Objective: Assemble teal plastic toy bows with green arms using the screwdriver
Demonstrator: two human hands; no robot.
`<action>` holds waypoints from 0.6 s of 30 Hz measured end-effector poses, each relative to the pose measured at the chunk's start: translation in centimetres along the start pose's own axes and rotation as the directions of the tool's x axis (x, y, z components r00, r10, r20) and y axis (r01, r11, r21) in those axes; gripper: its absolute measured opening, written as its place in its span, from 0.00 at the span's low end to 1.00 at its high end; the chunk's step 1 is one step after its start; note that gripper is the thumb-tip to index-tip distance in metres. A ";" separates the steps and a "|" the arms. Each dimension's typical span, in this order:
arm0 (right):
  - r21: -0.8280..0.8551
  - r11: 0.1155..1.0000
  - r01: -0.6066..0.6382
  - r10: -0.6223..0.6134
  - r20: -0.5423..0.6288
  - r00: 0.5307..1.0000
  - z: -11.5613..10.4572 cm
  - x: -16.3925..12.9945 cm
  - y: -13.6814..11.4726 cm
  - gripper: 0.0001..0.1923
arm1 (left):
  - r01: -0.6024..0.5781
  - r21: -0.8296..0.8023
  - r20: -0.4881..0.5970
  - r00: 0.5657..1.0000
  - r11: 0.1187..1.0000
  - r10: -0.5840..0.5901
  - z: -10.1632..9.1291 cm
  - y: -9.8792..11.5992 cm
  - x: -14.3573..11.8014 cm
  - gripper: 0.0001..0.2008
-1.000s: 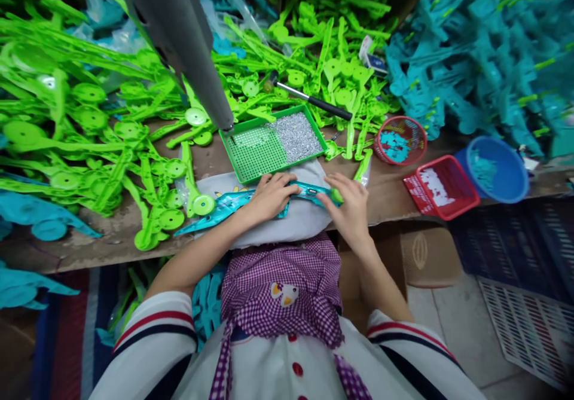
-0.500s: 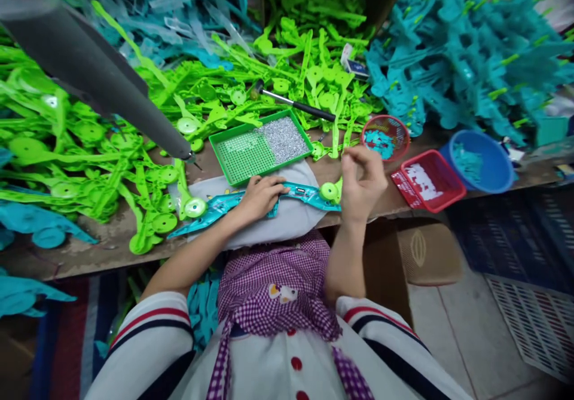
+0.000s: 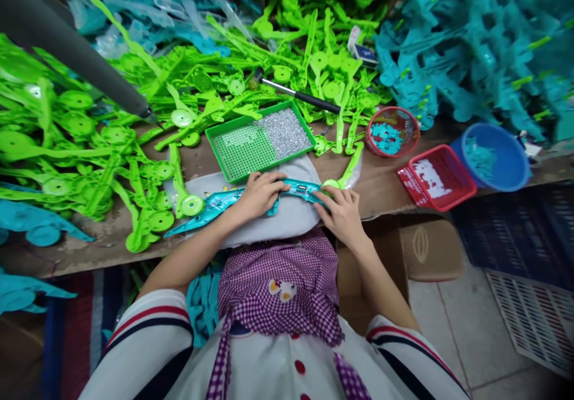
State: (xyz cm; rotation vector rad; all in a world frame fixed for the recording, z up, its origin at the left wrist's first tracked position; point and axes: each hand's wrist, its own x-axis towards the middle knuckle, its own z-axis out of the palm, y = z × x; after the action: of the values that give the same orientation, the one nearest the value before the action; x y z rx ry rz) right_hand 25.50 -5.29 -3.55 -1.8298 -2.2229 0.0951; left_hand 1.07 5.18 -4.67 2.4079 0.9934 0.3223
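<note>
A long, curved teal plastic part lies across a pale grey cloth at the table's front edge. My left hand is closed over its middle, fingers curled at the far edge. At its right end, the bent fingers of my right hand grip the part beside a lime green plastic piece with a round disc. A small metallic piece shows in the part between my hands. Whether my right fingertips hold anything tiny is hidden.
Just beyond lies a green perforated tray with small metal pieces, then a hammer. Lime green parts heap up left and behind. At right are a round red basket, a red basket and a blue bowl. A grey tool arm overhangs the left.
My right hand has come down from above the part's right end and now touches it. My left hand has stayed on the part's middle. The view has shifted slightly.
</note>
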 end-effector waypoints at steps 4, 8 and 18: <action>-0.047 0.999 0.010 -0.008 0.035 0.999 -0.1 0.3 -0.1 0.19 | 0.010 -0.030 0.006 1.000 0.999 -0.010 0.0 0.0 0.0 0.15; -0.090 0.995 0.039 -0.034 0.053 0.998 -0.7 0.5 0.1 0.20 | 0.042 -0.069 -0.019 0.999 0.997 -0.044 -0.1 0.3 0.1 0.15; 0.107 0.972 0.211 -0.220 0.075 0.973 0.7 3.5 -4.3 0.22 | 0.117 -0.146 -0.136 0.981 0.982 -0.137 0.1 0.7 0.0 0.17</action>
State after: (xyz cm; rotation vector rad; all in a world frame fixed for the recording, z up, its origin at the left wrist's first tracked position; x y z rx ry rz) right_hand 20.61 -2.64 -2.78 -1.5502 -2.4148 0.2419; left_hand 1.51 4.70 -4.36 2.2107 1.1453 0.5097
